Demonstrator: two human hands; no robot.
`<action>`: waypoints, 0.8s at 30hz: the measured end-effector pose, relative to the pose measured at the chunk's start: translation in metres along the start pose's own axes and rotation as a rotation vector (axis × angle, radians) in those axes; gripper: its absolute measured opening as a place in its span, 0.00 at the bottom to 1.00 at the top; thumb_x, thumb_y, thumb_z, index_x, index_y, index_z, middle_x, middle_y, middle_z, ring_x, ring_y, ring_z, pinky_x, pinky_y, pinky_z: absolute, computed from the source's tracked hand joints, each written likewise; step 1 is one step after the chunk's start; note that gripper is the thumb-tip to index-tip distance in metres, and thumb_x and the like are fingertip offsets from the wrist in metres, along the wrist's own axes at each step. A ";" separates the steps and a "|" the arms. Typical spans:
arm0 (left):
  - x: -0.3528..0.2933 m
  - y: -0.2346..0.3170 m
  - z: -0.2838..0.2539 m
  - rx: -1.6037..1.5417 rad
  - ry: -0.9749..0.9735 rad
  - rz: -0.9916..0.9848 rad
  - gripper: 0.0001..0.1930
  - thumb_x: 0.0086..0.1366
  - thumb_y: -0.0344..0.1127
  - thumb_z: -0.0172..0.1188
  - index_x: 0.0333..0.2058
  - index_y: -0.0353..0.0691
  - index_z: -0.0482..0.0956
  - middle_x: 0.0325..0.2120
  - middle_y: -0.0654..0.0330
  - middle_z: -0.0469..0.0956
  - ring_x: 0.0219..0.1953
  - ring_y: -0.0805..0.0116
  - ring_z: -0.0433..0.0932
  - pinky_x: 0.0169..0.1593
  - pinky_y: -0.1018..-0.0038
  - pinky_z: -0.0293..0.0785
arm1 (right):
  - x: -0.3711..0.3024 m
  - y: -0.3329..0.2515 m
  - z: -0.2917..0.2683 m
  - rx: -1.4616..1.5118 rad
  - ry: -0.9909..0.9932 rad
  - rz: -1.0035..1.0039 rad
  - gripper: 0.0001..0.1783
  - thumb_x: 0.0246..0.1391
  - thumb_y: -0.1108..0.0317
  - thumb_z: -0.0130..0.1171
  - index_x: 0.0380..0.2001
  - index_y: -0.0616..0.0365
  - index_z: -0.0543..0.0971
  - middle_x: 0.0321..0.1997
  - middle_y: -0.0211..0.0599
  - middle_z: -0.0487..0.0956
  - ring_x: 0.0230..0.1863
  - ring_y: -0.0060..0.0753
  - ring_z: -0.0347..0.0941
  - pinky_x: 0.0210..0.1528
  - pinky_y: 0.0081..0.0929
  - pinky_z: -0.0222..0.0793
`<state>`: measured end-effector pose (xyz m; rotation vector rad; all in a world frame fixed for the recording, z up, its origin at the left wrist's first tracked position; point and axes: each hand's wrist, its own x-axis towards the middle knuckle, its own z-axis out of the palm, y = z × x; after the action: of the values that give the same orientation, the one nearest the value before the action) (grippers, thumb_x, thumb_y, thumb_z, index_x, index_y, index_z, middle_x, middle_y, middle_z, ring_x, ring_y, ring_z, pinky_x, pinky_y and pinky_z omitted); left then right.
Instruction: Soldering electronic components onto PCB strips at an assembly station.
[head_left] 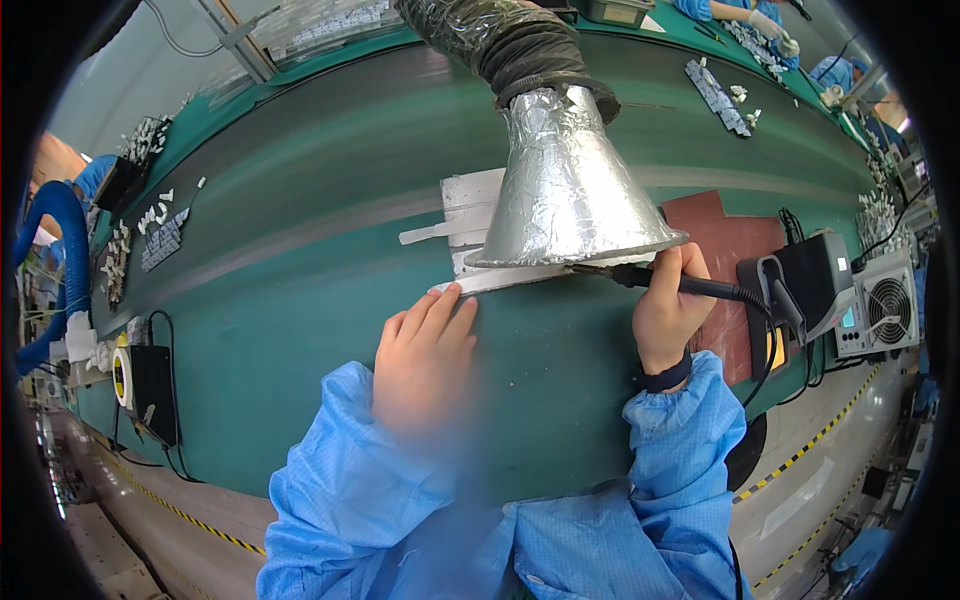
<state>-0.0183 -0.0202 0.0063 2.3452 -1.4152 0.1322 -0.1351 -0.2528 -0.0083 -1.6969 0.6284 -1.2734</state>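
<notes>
My right hand, with a dark band at its wrist, is closed around the black handle of a soldering iron. The iron's metal tip points left and meets the right part of a narrow white strip just below the rim of a foil-covered fume funnel. Fingertips of my left hand lie on the strip's left end, stretched out side by side. Behind that strip are more pale flat strips, partly hidden by the funnel. What the tip works on is too small to tell.
A reddish-brown mat lies at the right, by a black soldering-iron stand and a unit with a round fan. A black box with cords stands left. Small parts lie on the dark belt; co-workers sit beyond.
</notes>
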 end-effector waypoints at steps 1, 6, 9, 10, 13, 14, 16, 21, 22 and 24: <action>0.000 0.000 0.000 0.000 -0.003 -0.003 0.20 0.61 0.30 0.62 0.53 0.38 0.78 0.56 0.54 0.75 0.57 0.54 0.73 0.57 0.62 0.68 | 0.000 0.000 0.000 0.000 0.001 0.000 0.17 0.68 0.68 0.51 0.23 0.59 0.70 0.21 0.19 0.67 0.25 0.10 0.57 0.26 0.16 0.51; 0.002 0.002 -0.001 0.003 -0.008 -0.002 0.20 0.61 0.30 0.62 0.53 0.38 0.78 0.56 0.54 0.75 0.58 0.54 0.73 0.57 0.62 0.68 | 0.001 -0.001 -0.001 0.011 0.001 0.026 0.15 0.68 0.69 0.51 0.24 0.60 0.72 0.21 0.19 0.67 0.25 0.10 0.58 0.27 0.15 0.52; 0.002 0.000 0.001 0.006 -0.006 0.003 0.20 0.61 0.30 0.62 0.53 0.38 0.78 0.56 0.54 0.75 0.58 0.54 0.73 0.57 0.62 0.68 | 0.001 0.001 -0.001 0.021 0.007 0.045 0.16 0.68 0.69 0.51 0.23 0.60 0.72 0.22 0.19 0.68 0.25 0.10 0.58 0.26 0.15 0.51; 0.002 -0.001 0.000 0.008 -0.004 0.006 0.20 0.61 0.30 0.62 0.53 0.38 0.78 0.56 0.54 0.75 0.58 0.54 0.73 0.57 0.62 0.68 | 0.001 0.000 -0.001 0.024 0.006 0.047 0.16 0.68 0.69 0.51 0.23 0.60 0.72 0.22 0.19 0.68 0.25 0.10 0.58 0.26 0.15 0.51; 0.001 -0.001 -0.002 0.018 -0.010 -0.019 0.20 0.59 0.30 0.63 0.52 0.39 0.78 0.55 0.54 0.75 0.58 0.54 0.73 0.56 0.62 0.69 | -0.002 -0.004 0.003 -0.022 0.076 0.003 0.17 0.67 0.68 0.53 0.21 0.60 0.72 0.22 0.21 0.69 0.27 0.12 0.59 0.29 0.16 0.53; 0.001 -0.002 -0.002 0.046 -0.007 -0.037 0.20 0.59 0.30 0.63 0.52 0.39 0.78 0.55 0.54 0.75 0.58 0.54 0.73 0.56 0.62 0.69 | 0.000 -0.006 0.000 -0.021 0.105 -0.004 0.17 0.67 0.68 0.54 0.21 0.61 0.72 0.22 0.21 0.69 0.27 0.13 0.60 0.29 0.17 0.55; -0.002 -0.010 0.006 -0.031 0.036 0.009 0.21 0.57 0.29 0.65 0.51 0.40 0.78 0.54 0.54 0.76 0.57 0.54 0.74 0.55 0.62 0.70 | 0.000 -0.004 -0.003 -0.039 0.157 -0.012 0.17 0.66 0.67 0.55 0.22 0.61 0.72 0.23 0.22 0.69 0.28 0.14 0.61 0.31 0.18 0.57; -0.002 -0.013 0.009 -0.027 0.080 0.065 0.21 0.59 0.33 0.63 0.52 0.40 0.76 0.53 0.56 0.75 0.56 0.59 0.73 0.54 0.64 0.69 | 0.004 0.017 -0.024 0.016 0.139 0.018 0.15 0.67 0.66 0.54 0.26 0.62 0.76 0.25 0.22 0.70 0.31 0.15 0.66 0.37 0.18 0.65; -0.008 -0.015 0.007 -0.051 0.071 0.066 0.20 0.61 0.33 0.62 0.53 0.40 0.76 0.54 0.55 0.75 0.56 0.58 0.73 0.54 0.63 0.69 | 0.000 0.017 -0.026 0.052 0.138 0.011 0.14 0.67 0.66 0.54 0.27 0.62 0.75 0.26 0.22 0.70 0.31 0.15 0.66 0.38 0.18 0.67; -0.013 -0.017 -0.002 -0.054 0.082 0.064 0.20 0.62 0.33 0.61 0.54 0.40 0.76 0.54 0.55 0.75 0.56 0.56 0.74 0.55 0.62 0.69 | -0.002 0.013 -0.031 0.115 0.148 0.011 0.13 0.68 0.68 0.52 0.29 0.63 0.76 0.28 0.23 0.71 0.32 0.16 0.67 0.42 0.19 0.70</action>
<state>-0.0098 -0.0019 -0.0002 2.2263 -1.4370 0.2026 -0.1637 -0.2679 -0.0183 -1.5136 0.6384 -1.4094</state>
